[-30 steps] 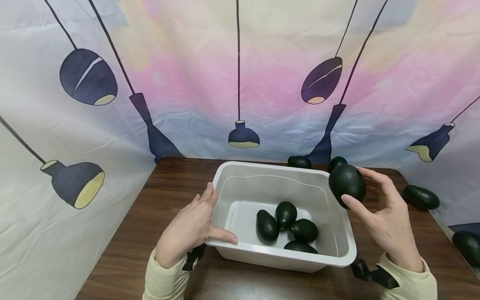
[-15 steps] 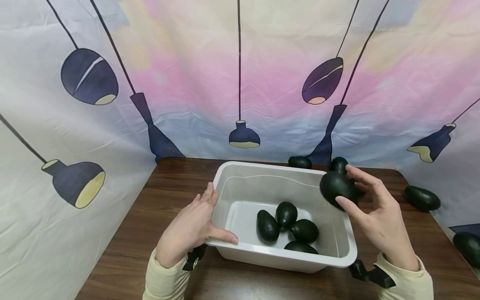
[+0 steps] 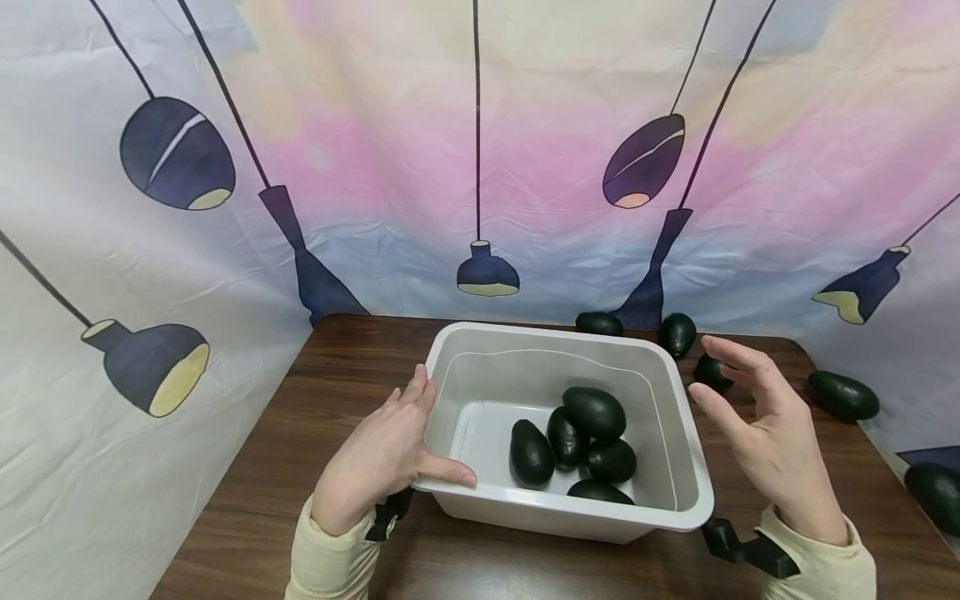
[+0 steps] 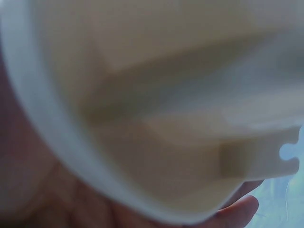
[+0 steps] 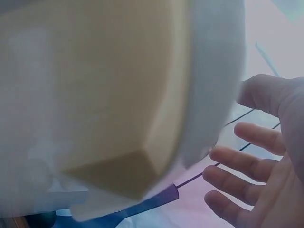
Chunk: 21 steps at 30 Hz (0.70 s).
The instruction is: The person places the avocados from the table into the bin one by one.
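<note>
- No text, label, brand, number or sign is showing legibly in any view.
- The backdrop cloth [image 3: 525, 167] is carrying only printed lamp drawings, no words.
- The white bin [image 3: 686, 492] is showing no marking.

Avocados [image 3: 581, 442] in tub [image 3: 457, 367], others [image 3: 842, 394] behind, right

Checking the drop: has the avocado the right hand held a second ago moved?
Yes. It left the right hand, open now beside the bin's right rim, and moved left and down: the avocado lies inside on the others.
</note>
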Each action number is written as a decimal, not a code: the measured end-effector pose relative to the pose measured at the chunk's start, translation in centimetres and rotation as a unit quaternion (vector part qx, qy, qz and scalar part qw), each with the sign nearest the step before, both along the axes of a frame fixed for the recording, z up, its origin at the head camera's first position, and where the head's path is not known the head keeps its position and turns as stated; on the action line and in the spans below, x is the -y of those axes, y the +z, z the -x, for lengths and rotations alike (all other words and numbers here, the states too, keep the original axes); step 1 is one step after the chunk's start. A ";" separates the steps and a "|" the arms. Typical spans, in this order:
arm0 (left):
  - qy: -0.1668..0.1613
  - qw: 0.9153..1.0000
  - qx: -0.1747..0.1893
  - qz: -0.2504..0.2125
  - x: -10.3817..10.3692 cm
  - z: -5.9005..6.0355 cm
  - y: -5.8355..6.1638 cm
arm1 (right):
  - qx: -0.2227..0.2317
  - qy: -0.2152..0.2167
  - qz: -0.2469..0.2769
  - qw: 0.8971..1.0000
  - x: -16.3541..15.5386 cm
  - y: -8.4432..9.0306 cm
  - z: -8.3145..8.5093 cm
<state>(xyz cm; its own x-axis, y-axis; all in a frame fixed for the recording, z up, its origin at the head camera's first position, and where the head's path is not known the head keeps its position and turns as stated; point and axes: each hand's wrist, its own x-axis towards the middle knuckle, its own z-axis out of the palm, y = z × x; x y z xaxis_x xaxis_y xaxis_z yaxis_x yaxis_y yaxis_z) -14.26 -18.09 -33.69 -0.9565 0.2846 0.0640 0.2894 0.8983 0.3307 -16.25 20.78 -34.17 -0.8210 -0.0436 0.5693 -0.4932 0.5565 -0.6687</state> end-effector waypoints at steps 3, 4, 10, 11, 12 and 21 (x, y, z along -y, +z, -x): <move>-0.002 1.000 -0.002 -0.001 0.0 0.0 0.0 | 0.002 0.001 0.000 1.000 0.0 0.1 0.0; -0.002 1.000 -0.003 -0.001 0.0 0.0 -0.1 | 0.004 0.001 0.001 1.000 -0.1 0.1 0.0; -0.001 1.000 -0.005 -0.005 0.1 0.0 -0.1 | 0.000 -0.025 0.017 1.000 -1.5 0.4 0.2; -0.001 1.000 -0.007 -0.005 0.1 0.0 0.0 | -0.003 -0.036 0.024 0.999 -2.0 0.4 0.3; -0.001 1.000 -0.008 -0.005 0.1 0.0 0.0 | -0.007 -0.051 0.031 0.998 -2.5 0.4 0.5; -0.007 1.000 -0.016 -0.008 -0.1 0.3 0.4 | 0.056 -0.309 0.005 0.949 -8.7 -0.6 1.3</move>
<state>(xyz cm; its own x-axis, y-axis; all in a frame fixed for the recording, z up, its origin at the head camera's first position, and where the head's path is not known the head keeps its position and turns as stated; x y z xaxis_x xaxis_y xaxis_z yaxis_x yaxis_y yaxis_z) -14.57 -17.97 -33.29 -0.9497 0.2974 0.0983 0.3130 0.8888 0.3348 -17.54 29.52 -34.75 -0.7431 0.4719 0.4746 0.0001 0.7092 -0.7050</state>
